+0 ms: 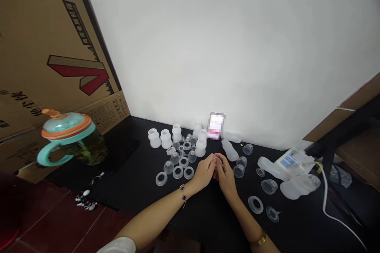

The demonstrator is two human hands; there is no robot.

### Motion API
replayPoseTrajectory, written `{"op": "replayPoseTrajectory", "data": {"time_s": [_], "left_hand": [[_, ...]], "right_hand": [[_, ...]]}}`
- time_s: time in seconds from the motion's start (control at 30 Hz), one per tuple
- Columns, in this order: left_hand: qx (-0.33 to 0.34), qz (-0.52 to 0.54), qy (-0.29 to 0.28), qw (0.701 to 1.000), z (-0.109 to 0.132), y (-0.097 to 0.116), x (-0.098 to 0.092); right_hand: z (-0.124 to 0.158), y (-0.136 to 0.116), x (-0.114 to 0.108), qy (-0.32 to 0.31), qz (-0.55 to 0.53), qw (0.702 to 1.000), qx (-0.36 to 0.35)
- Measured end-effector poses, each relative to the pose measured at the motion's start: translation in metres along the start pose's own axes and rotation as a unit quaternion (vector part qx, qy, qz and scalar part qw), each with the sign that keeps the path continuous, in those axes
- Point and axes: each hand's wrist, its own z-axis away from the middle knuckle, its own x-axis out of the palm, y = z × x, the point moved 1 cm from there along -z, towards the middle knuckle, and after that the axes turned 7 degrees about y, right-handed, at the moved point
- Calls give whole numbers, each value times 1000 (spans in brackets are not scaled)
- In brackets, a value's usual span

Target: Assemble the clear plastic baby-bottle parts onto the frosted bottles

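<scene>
My left hand (pixel 206 169) and my right hand (pixel 226 174) meet above the black table. Both are closed around a small translucent plastic piece (pixel 217 159) with a curved rim; fingers hide most of it. To the left of them lie several translucent collar rings (pixel 189 172) and clear domed caps (pixel 169 167). Small white bottles (pixel 154 138) stand behind these. On the right are more clear domed caps (pixel 239 171), a collar ring (pixel 255 204), a thin clear piece with a small tab (pixel 272 214) and white curved bottles (pixel 230 150) lying down.
A lit phone (pixel 215 125), blurred out, leans on the wall. A teal-and-orange lidded jug (pixel 69 138) stands at left before a large cardboard box (pixel 44 47). Keys with charms (pixel 86 201) hang by the table's left edge. At right, a white box (pixel 292 164) has a cable (pixel 326 201).
</scene>
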Motion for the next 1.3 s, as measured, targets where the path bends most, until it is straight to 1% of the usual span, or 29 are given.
{"op": "replayPoseTrajectory", "data": {"time_s": [0.17, 0.33, 0.43, 0.53, 0.63, 0.77, 0.83, 0.93, 1.0, 1.2, 1.3], "left_hand": [[-15, 1, 8, 1000, 1, -1, 0], [6, -45, -7, 999, 3, -2, 0], [10, -76, -3, 997, 3, -2, 0], [-2, -90, 11, 996, 2, -2, 0], [-10, -87, 19, 996, 1, -2, 0], [-1, -63, 8, 998, 2, -3, -1], [6, -67, 5, 998, 2, -3, -1], [9, -88, 19, 996, 3, -3, -1], [4, -96, 26, 995, 3, -3, 0], [-3, -63, 11, 998, 4, 1, 0], [-13, -59, 24, 998, 4, 1, 1]], "right_hand": [[0, -1, -1, -1, -4, 1000, -8], [2, -2, -3, -5, -23, 1000, 4], [1, 0, -4, -14, -5, 1000, -18], [1, -1, -4, -32, 22, 999, -35], [1, -2, -3, -36, 30, 998, -37], [1, -3, -4, -29, 8, 999, -33], [1, -2, -4, -26, 1, 999, -31], [1, 0, -4, -27, 13, 999, -33], [0, -1, -4, -29, 22, 999, -34], [0, -2, -3, -18, 0, 1000, -21], [1, -3, -3, -21, 13, 999, -27]]}}
